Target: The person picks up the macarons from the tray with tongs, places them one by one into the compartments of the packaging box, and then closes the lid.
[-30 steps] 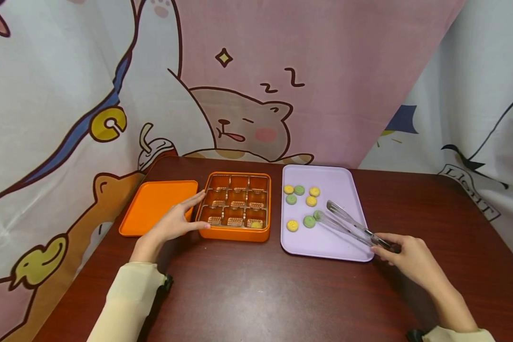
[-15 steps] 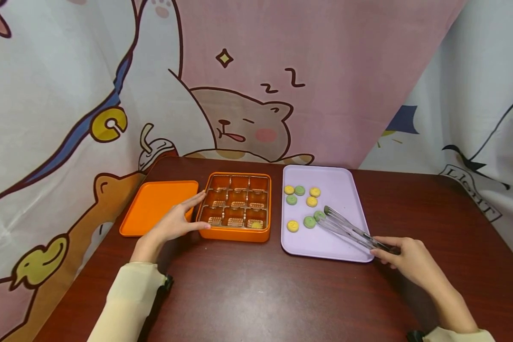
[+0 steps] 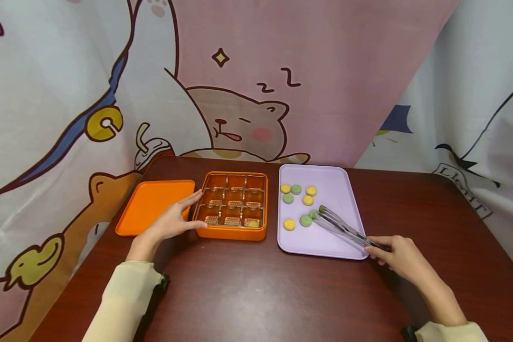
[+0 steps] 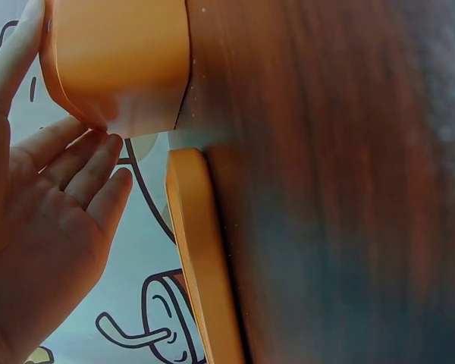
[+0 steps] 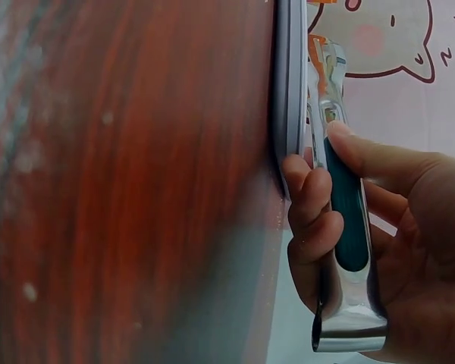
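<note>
1. The right hand (image 3: 403,256) curls its fingers round metal tongs (image 5: 347,212) over the lilac tray (image 3: 337,185); the tips stand slightly apart at a green disc (image 3: 313,214), though whether they touch it is hard to make out.
2. The green disc, on the tray beside another green one, looks light and firm, perhaps crumbly; a gentle pinch across its sides seems safest.
3. The tongs appear springy and slick, their teal pad offering the surest hold.
4. Fingers spread and enclosing nothing, the left hand (image 3: 168,224) touches the left side of an orange box (image 3: 231,232), its nine-cell insert showing a yellow disc (image 3: 253,223) in the near right cell.
5. An orange lid (image 3: 151,204) lies left of the box on the glossy, reddish-brown surface (image 3: 239,289).
6. Cartoon-printed cloth (image 3: 333,71) backs the scene, a sleeping bear against pink.
</note>
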### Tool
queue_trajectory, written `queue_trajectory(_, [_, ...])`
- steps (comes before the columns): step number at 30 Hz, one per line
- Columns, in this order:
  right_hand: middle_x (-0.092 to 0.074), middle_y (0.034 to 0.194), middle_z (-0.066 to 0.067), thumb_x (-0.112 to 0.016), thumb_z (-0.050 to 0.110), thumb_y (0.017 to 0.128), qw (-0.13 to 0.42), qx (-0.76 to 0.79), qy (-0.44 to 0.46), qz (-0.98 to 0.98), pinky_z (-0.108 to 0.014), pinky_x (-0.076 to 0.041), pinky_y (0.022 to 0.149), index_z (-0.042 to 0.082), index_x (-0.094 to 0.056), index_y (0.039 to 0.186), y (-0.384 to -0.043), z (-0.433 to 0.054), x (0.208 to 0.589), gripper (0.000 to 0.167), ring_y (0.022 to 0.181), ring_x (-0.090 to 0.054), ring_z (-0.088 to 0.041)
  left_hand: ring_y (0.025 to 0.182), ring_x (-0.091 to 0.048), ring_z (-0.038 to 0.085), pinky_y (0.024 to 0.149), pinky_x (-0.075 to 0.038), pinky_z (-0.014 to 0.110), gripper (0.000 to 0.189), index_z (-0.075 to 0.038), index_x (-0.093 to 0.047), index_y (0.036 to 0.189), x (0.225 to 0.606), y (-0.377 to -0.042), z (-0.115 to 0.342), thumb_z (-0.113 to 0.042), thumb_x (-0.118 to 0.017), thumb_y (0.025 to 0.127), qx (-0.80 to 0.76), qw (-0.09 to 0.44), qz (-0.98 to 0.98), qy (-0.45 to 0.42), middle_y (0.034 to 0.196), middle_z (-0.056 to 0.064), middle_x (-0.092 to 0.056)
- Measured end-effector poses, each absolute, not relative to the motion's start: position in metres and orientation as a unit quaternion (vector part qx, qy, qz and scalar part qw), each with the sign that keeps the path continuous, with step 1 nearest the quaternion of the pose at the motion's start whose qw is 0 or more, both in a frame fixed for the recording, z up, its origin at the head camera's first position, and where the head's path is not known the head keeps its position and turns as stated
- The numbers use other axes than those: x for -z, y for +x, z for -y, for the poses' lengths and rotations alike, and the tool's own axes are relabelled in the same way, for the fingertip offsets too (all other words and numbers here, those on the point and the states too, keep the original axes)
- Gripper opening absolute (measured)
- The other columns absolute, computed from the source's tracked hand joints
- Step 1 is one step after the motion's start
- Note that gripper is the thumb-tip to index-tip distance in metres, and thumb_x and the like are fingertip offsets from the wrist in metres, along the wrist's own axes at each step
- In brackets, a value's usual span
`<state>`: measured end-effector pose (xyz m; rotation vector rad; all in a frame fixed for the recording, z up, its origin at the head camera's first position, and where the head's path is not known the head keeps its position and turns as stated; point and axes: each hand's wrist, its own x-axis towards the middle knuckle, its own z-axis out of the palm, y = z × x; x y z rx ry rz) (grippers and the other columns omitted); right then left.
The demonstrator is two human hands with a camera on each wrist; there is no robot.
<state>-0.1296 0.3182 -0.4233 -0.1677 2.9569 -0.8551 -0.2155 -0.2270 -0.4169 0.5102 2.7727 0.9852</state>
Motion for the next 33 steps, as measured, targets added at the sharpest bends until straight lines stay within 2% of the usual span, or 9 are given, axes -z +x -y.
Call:
queue_trajectory(8, [-0.065,0.069,0.003,-0.073,0.021,0.091,0.022,0.268,-0.064,-0.961,-0.022,-0.044,0.05,-0.002,-0.072,0.118,-0.1351,-0.3135,0.4217,0.035,0.057,-0.053,-0.002,0.15,-0.025,0.044,0.116,-0.026,0.066,0.096,-0.013,-0.026,0.159,0.4109,-0.2171,0.2293,-0.046,-0.077,0.084,-0.32,0.068,-0.93,0.167,0.166,0.016,-0.022])
queue_trajectory(23, [-0.062,0.063,0.005,-0.073,0.029,0.091,-0.002,0.245,-0.05,-0.968,-0.022,-0.039,0.053,0.001,-0.072,0.118,-0.1264,-0.3173,0.4266,0.039,0.055,-0.051,0.0,0.148,-0.026,0.047,0.114,-0.028,0.067,0.096,-0.011,-0.027,0.159,0.4131,-0.2146,0.2233,-0.045,-0.078,0.084,-0.3,0.078,-0.936,0.168,0.165,0.019,-0.023])
queue_trajectory(33, [-0.064,0.066,0.005,-0.073,0.027,0.091,0.0,0.246,-0.053,-0.968,-0.022,-0.04,0.053,0.003,-0.073,0.116,-0.1308,-0.3177,0.4207,0.035,0.056,-0.052,-0.001,0.149,-0.026,0.045,0.115,-0.028,0.067,0.098,-0.011,-0.028,0.158,0.4119,-0.216,0.2246,-0.045,-0.079,0.083,-0.307,0.079,-0.934,0.164,0.166,0.015,-0.022])
